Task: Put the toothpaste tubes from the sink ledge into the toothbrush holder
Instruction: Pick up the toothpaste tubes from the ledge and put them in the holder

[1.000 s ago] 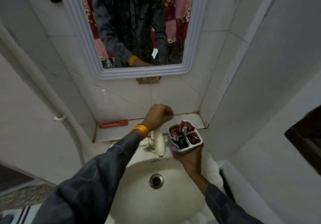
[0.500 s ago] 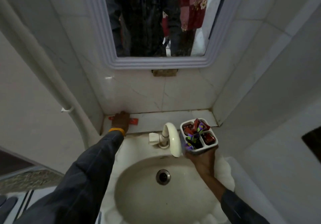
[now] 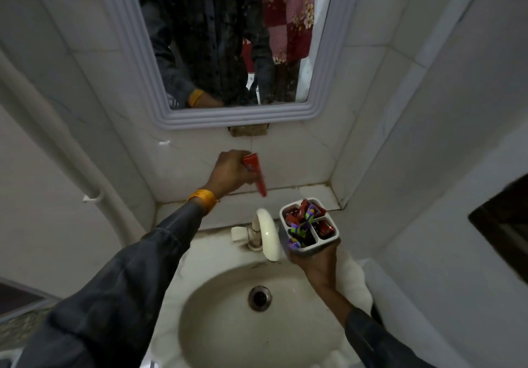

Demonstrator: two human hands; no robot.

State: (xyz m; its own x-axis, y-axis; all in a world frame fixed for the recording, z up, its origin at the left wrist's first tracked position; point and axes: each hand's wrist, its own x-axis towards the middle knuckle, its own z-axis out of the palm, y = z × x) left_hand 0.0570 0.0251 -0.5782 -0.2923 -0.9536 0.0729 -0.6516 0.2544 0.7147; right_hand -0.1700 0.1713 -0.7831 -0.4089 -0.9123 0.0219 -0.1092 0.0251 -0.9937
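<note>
My left hand [image 3: 230,172] is closed around a red toothpaste tube [image 3: 257,176], which hangs tilted in the air above the sink ledge [image 3: 313,193]. My right hand [image 3: 315,259] grips the white toothbrush holder [image 3: 310,249] from below, to the right of the tap. The holder has several compartments packed with red tubes and purple-green items. The red tube is up and to the left of the holder, apart from it. No other tube shows on the ledge.
A cream tap [image 3: 267,234] curves over the basin [image 3: 228,310], right beside the holder. The drain [image 3: 259,297] sits mid-basin. A framed mirror [image 3: 223,39] hangs above the ledge. A white pipe [image 3: 57,153] runs down the left wall. Tiled walls close in on the right.
My left hand took the red tube off the left end of the ledge and lifted it to the right, towards the holder. The right hand has kept the holder in place.
</note>
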